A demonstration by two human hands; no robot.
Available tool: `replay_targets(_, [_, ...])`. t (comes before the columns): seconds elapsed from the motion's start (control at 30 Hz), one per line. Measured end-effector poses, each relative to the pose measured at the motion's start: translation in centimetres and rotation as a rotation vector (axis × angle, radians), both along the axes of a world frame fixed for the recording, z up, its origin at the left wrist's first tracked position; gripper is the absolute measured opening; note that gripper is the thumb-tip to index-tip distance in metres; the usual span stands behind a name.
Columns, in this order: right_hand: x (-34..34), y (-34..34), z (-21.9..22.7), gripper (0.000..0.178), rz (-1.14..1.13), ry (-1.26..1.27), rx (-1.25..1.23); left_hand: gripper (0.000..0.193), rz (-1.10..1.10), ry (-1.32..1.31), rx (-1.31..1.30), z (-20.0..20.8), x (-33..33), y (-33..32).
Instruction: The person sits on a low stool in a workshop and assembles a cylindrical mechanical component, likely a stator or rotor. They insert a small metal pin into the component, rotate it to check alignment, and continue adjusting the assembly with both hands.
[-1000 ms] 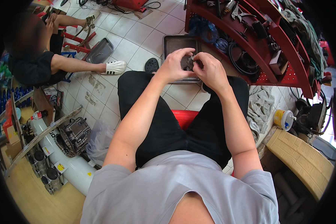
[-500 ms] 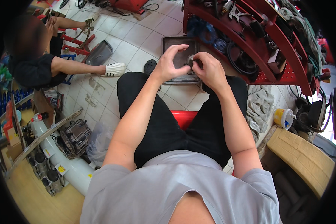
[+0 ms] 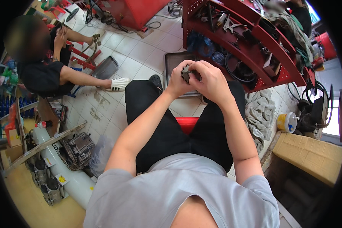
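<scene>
A small dark metal gear [image 3: 185, 74] with a toothed edge is held up between my hands, above my knees. My left hand [image 3: 178, 80] is closed around its outer side. From the other side, my right hand [image 3: 209, 79] pinches at it with thumb and bent fingers, which cover much of the part. Whether a second piece lies under those fingers I cannot make out. Below and beyond the hands, a grey metal tray [image 3: 172, 57] rests on the floor, partly hidden by them.
A red tool cart [image 3: 269, 78] with tools and hoses stands at the far right. On the left, a seated person [image 3: 41, 72] has a leg stretched toward me, near another tray [image 3: 105, 68]. Rags [image 3: 260, 114] and a yellow-and-white tub [image 3: 287, 122] lie to my right.
My left hand has gone from open, fingers spread, to closed around the gear. Both hands have come together and slightly nearer to me. The view has tilted up a little.
</scene>
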State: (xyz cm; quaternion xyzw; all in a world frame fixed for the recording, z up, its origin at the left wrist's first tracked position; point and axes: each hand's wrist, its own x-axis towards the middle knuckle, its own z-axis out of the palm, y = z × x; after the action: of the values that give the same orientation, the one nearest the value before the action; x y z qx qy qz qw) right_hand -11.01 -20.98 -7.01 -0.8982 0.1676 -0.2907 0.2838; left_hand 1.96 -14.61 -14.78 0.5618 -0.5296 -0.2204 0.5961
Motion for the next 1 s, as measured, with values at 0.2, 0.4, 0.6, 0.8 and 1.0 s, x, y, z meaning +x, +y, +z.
replay_targets(0.2, [-4.3, 5.2, 7.0, 0.021, 0.051, -0.088, -0.064, 0.041, -0.089, 0.007, -0.134, 6.4, -3.6, 4.8])
replay_targets(0.4, [-8.2, 10.8, 11.0, 0.022, -0.024, -0.213, -0.162, 0.043, -0.120, 0.083, -0.183, 11.9, -7.5, 10.7])
replay_targets(0.6, [-11.3, 14.0, 12.5, 0.018, 0.015, -0.319, -0.280, 0.043, -0.201, 0.006, -0.172, 14.8, -9.8, 13.4])
replay_targets(0.8, [-12.4, 13.0, 12.6, 0.021, 0.099, -0.358, -0.310, 0.056, -0.438, 0.120, -0.144, 14.0, -10.3, 13.1])
replay_targets(1.0, [-12.9, 13.0, 12.9, 0.020, 0.049, -0.286, -0.114, 0.047, -0.374, 0.184, -0.158, 13.7, -11.7, 14.0])
